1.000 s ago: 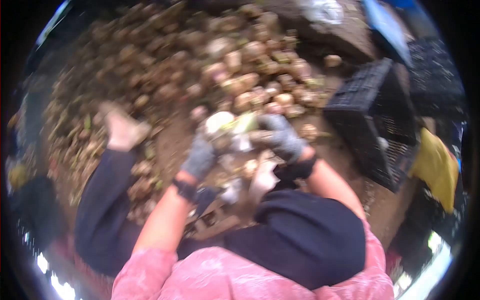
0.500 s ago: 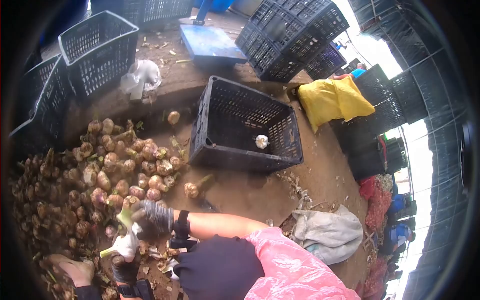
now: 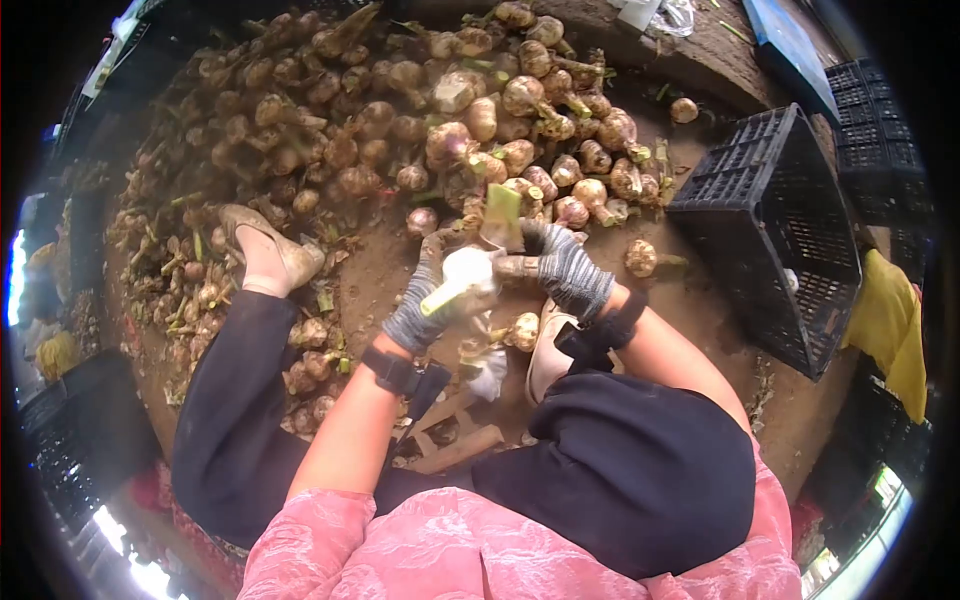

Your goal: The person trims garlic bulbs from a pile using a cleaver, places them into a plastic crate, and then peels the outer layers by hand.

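A white garlic bulb (image 3: 468,270) with a cut pale-green stem is between my hands, above the dirt floor. My left hand (image 3: 422,300), in a grey knit glove with bare fingertips, is closed round its left side. From the right, my gloved right hand (image 3: 568,268) pinches at the bulb, thumb against its side. A greenish strip of stalk or husk (image 3: 503,212) stands up by the right fingers. Just below lie a whitish bulb or piece of husk (image 3: 487,372) and a small brown garlic bulb (image 3: 522,331).
A large heap of unpeeled garlic (image 3: 340,150) spreads ahead and left. To the right stands a black plastic crate (image 3: 740,170) with one white bulb (image 3: 792,280) inside. Beyond it are a yellow sack (image 3: 885,320), stacked crates (image 3: 875,140) and a blue platform (image 3: 790,50).
The view has swung down and left, so the crate now appears at the right and the heap ahead. Both hands stay on the garlic bulb, now showing rounder and whiter.
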The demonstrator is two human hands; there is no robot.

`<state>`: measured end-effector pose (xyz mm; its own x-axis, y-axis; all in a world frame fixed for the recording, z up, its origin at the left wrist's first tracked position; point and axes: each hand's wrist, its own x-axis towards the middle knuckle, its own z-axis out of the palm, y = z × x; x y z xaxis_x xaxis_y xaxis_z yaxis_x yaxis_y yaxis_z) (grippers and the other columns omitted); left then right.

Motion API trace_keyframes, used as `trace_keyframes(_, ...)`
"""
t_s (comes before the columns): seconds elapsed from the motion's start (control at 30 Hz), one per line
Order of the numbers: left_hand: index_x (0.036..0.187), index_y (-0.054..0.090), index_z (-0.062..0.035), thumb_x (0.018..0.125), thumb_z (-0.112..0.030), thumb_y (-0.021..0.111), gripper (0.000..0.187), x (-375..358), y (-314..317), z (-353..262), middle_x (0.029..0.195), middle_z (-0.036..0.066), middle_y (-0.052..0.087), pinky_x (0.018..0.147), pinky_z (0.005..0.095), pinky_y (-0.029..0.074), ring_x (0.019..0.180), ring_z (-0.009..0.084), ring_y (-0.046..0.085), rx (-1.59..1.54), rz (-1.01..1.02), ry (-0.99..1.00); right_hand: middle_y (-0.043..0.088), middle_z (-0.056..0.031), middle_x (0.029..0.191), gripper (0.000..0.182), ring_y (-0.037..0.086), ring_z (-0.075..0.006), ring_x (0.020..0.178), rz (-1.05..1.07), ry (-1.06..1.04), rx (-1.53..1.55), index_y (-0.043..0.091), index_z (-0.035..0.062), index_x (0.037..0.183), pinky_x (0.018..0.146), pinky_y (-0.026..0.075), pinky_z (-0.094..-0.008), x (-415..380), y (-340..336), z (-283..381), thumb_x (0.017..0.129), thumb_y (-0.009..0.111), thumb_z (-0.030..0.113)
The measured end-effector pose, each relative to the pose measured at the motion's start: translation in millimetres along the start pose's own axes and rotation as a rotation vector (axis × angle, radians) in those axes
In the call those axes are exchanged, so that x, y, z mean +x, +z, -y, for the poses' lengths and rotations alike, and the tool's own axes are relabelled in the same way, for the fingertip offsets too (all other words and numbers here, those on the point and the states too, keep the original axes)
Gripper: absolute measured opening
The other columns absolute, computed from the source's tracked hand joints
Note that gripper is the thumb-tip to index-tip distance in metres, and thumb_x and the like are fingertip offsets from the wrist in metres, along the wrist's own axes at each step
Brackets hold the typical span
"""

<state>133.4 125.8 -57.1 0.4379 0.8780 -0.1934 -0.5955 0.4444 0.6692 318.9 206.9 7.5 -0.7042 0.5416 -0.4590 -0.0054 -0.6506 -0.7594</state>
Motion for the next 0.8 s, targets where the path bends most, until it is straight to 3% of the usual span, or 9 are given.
trace_keyframes(0.03,0.108,0.050,-0.0063,0.090,-0.044,0.039,0.043,3,-2,1,0.105,0.006,0.054,0.090,0.0428,0.038,0.100,0.0238,0.051,-0.865,0.109,-0.056,0.061,-0.0024,0.096,0.042,0.056,-0.0114,0.086,-0.018,-0.094,-0.118,0.056,0.0009,0.108,0.081,0.045,-0.0271,4,-3,-6,0.073,0.072,0.017)
trace_keyframes(0.1,0.109,0.050,-0.0046,0.077,-0.042,0.061,0.050,-10,18,3,0.101,0.003,0.056,0.084,0.0334,0.043,0.088,0.0170,0.054,0.494,-0.424,0.123,0.061,-0.0028,0.097,0.038,0.057,-0.0116,0.086,-0.037,-0.099,-0.055,0.056,0.0024,0.108,0.080,0.045,-0.0268,4,-3,-10,0.075,0.070,0.016)
trace_keyframes(0.17,0.117,0.045,-0.0028,0.066,-0.043,0.072,0.070,-9,43,-23,0.104,0.004,0.054,0.082,0.0295,0.046,0.093,0.0134,0.053,0.204,-0.413,0.034,0.061,-0.0034,0.095,0.037,0.057,-0.0122,0.086,-0.069,-0.108,-0.009,0.056,0.0029,0.107,0.079,0.046,-0.0265,5,-3,-12,0.076,0.070,0.016)
trace_keyframes(0.23,0.119,0.044,-0.0028,0.065,-0.043,0.073,0.073,-10,46,-22,0.104,0.004,0.054,0.083,0.0294,0.045,0.094,0.0133,0.053,0.117,-0.338,0.058,0.061,-0.0052,0.093,0.035,0.059,-0.0154,0.085,-0.309,0.021,0.258,0.053,0.0036,0.108,0.075,0.049,-0.0281,8,-9,-16,0.077,0.067,0.014)
trace_keyframes(0.37,0.125,0.040,-0.0035,0.060,-0.035,0.080,0.083,-13,46,-21,0.115,0.007,0.052,0.090,0.0322,0.042,0.103,0.0166,0.051,0.142,-0.292,0.099,0.060,-0.0076,0.096,0.037,0.060,-0.0202,0.087,-0.248,0.096,0.349,0.048,0.0026,0.109,0.072,0.052,-0.0348,5,-16,-17,0.078,0.065,0.012)
trace_keyframes(0.53,0.129,0.036,-0.0047,0.061,-0.020,0.080,0.083,-11,51,-24,0.117,0.009,0.051,0.086,0.0311,0.046,0.102,0.0184,0.052,0.112,-0.260,0.174,0.059,-0.0058,0.095,0.040,0.056,-0.0153,0.090,0.039,-0.080,-0.054,0.050,0.0027,0.106,0.077,0.048,-0.0313,1,1,-5,0.075,0.070,0.018)
trace_keyframes(0.67,0.127,0.039,-0.0026,0.062,-0.027,0.080,0.081,-12,43,-10,0.111,0.009,0.054,0.086,0.0302,0.046,0.097,0.0176,0.054,0.139,-0.331,0.281,0.060,-0.0040,0.085,0.030,0.053,-0.0098,0.080,-0.123,0.033,-0.380,0.056,0.0020,0.093,0.070,0.046,-0.0285,-1,3,5,0.075,0.070,0.022)
trace_keyframes(0.73,0.117,0.048,-0.0004,0.063,-0.031,0.078,0.069,-10,31,-4,0.101,0.009,0.059,0.085,0.0327,0.047,0.094,0.0186,0.057,0.230,-0.254,0.115,0.060,-0.0037,0.080,0.026,0.052,-0.0094,0.075,-0.141,-0.064,-0.340,0.057,0.0009,0.088,0.067,0.045,-0.0284,3,3,-6,0.076,0.069,0.020)
trace_keyframes(0.8,0.110,0.053,-0.0028,0.074,-0.032,0.066,0.048,-4,37,2,0.101,0.013,0.059,0.088,0.0369,0.045,0.094,0.0261,0.056,-0.622,-0.478,0.136,0.060,-0.0046,0.082,0.027,0.052,-0.0095,0.074,-0.171,-0.203,-0.400,0.056,0.0000,0.091,0.067,0.045,-0.0283,1,6,-10,0.078,0.067,0.021)
